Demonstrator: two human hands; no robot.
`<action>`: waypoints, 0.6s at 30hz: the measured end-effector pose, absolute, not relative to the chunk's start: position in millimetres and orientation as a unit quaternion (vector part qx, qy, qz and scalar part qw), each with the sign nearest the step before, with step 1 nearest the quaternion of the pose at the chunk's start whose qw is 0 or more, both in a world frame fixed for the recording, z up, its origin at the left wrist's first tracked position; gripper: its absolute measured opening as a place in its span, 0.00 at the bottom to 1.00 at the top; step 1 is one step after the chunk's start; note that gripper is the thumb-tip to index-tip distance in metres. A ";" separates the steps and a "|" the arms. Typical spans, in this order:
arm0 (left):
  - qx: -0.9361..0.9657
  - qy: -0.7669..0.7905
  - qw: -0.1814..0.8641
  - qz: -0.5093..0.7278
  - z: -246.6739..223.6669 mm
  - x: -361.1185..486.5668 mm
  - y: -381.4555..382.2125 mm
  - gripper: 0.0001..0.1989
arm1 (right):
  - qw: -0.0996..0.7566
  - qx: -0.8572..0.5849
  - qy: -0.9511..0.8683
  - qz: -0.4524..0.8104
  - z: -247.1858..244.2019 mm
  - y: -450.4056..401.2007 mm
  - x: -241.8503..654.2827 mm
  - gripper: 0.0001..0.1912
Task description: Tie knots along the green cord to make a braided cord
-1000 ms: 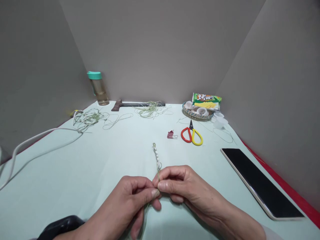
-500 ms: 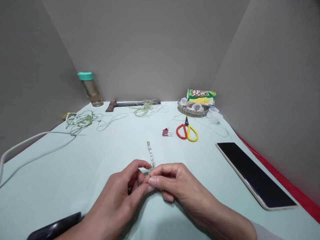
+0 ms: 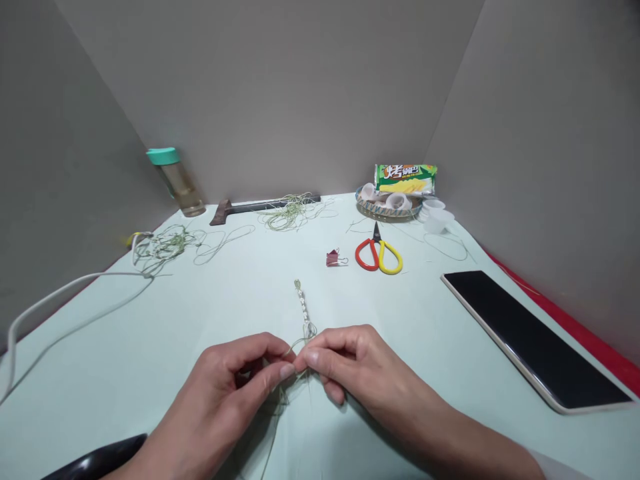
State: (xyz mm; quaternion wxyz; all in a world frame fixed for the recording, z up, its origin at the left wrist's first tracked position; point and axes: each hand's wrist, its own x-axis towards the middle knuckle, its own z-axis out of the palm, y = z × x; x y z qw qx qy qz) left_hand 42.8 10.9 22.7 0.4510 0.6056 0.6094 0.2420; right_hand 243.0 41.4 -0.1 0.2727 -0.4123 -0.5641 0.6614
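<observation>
The left hand [image 3: 215, 400] and the right hand [image 3: 370, 373] are being held together, clamped on one beaded cord [image 3: 302, 307]; one pair of scissors [image 3: 377, 241] is being supported on the desk [image 3: 125, 347] beyond them.

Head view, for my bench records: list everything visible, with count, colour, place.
beaded cord: 1, green and white, centre
thread tangles: 2, green, back left and centre
cable: 1, white, left
water bottle: 1, teal cap, back left
hatchet-shaped tool: 1, dark brown, back
snack packet: 1, green and yellow, back right
woven plate: 1, multicoloured, back right
plastic cups: several, white, back right
scissors: 1, red and yellow, centre back
binder clip: 1, pink, centre back
tablet: 1, black, right
black object: 1, black, front left
table cover: 1, pale green, underneath
left hand: 1, bare, front, on the cord
right hand: 1, bare, front, on the cord
</observation>
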 end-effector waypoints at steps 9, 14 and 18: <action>0.517 0.581 0.580 0.243 23.1 38.5 13.6 0.22 | 0.248 -0.424 -0.547 0.678 4.9 35.6 240.4 0.06; 0.494 0.569 0.613 0.237 26.6 37.5 20.0 0.24 | 0.244 -0.406 -0.515 0.714 -4.4 34.5 236.3 0.02; 0.567 0.563 0.543 0.259 25.4 35.8 23.5 0.23 | 0.225 -0.421 -0.514 0.713 -8.2 35.8 235.5 0.02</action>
